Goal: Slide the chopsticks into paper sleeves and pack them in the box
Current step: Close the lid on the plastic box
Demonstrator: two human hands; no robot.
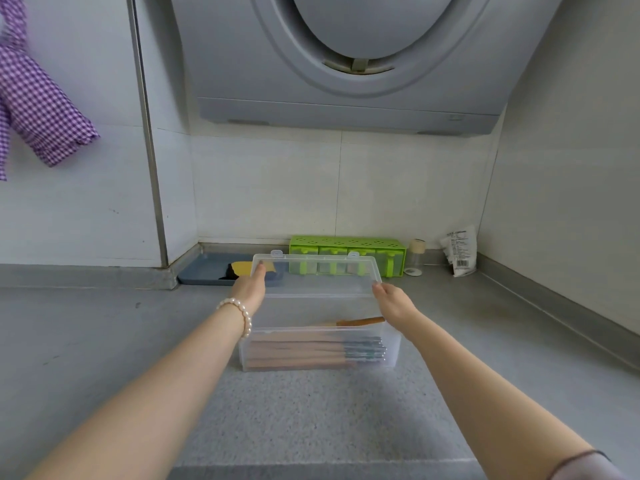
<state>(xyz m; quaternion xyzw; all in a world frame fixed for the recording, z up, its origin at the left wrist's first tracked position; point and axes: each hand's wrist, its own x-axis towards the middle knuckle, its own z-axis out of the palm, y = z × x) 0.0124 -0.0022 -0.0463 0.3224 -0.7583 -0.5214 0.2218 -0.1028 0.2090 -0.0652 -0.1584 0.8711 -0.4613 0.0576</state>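
On the grey speckled countertop [104, 358] stands a clear rectangular plastic box [318, 351] holding a stack of sleeved chopsticks [311, 351], one brown chopstick [360, 321] lying tilted above the rest. Its transparent hinged lid [315, 275] stands raised (green seasoning rack [346, 254] visible through it). The left hand [249, 287] grasps the lid's left edge, and the right hand [396, 301] grasps its right edge.

Chopsticks [313, 351] in box [391, 355], spice rack [346, 252] behind

single head view, forward and down, near counter [104, 341]
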